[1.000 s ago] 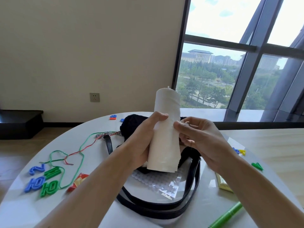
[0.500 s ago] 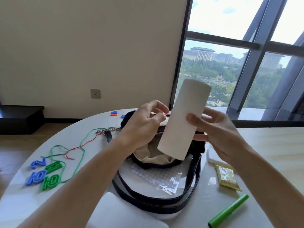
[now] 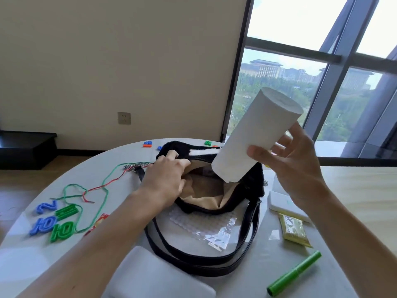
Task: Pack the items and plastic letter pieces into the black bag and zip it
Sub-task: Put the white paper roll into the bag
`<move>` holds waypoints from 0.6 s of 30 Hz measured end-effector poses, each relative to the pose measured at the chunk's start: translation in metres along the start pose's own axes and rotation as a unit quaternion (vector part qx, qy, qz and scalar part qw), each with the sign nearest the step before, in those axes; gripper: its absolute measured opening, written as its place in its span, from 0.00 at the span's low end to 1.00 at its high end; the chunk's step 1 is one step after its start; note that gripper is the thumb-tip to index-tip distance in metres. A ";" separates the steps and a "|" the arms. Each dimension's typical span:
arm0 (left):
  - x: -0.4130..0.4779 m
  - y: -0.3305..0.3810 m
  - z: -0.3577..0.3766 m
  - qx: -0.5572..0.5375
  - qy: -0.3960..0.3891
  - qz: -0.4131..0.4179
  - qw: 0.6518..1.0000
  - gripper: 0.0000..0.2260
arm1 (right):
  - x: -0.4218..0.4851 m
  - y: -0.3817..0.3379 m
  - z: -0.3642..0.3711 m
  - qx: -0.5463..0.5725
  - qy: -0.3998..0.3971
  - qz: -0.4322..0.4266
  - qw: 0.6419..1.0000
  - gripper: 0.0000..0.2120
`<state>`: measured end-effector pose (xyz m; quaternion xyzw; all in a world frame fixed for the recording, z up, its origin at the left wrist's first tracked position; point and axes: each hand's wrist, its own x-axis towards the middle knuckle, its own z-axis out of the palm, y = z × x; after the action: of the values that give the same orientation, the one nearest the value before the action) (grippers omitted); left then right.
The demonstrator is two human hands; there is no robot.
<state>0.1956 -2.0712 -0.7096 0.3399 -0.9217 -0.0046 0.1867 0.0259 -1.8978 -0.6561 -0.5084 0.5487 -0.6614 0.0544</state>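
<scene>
- My right hand (image 3: 300, 168) grips the white paper roll (image 3: 255, 136) near its lower end, thumb across the front; the roll has tilted further right than half a second ago, its bottom end now at the mouth of the black fuzzy bag (image 3: 242, 190).
- My left hand (image 3: 167, 177), which was up beside the roll, has dropped to the bag's rim, fingers pinching the tan lining (image 3: 206, 188) to hold the opening wide.
- The bag rests mid-worktop (image 3: 120, 160); blue and green plastic letter pieces (image 3: 53, 220) lie unmoved at the left.
- A green marker (image 3: 294, 274) and yellow-green sachet (image 3: 294, 229) lie at the right.
</scene>
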 end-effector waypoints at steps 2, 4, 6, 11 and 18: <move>0.002 -0.001 0.001 -0.019 0.017 -0.013 1.000 0.20 | -0.002 0.003 0.010 -0.007 -0.013 -0.019 1.000 0.38; 0.003 -0.003 0.001 -0.053 0.045 -0.007 0.998 0.24 | -0.005 0.011 0.021 -0.019 -0.033 -0.028 0.999 0.35; 0.005 -0.004 0.000 -0.109 0.062 0.021 0.992 0.27 | -0.009 0.024 0.033 -0.039 -0.051 -0.025 0.998 0.33; 0.015 -0.005 -0.003 -0.219 0.100 0.050 0.969 0.27 | -0.005 0.060 0.058 -0.159 -0.057 -0.089 0.982 0.29; 0.020 -0.004 -0.008 -0.231 0.109 0.042 0.966 0.34 | 0.034 0.082 0.060 -0.508 -0.098 -0.286 0.807 0.26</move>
<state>0.1866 -2.0855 -0.6960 0.2467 -0.8831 -0.1724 0.3600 0.0140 -1.9915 -0.7067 -0.6597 0.6279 -0.2205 -0.3492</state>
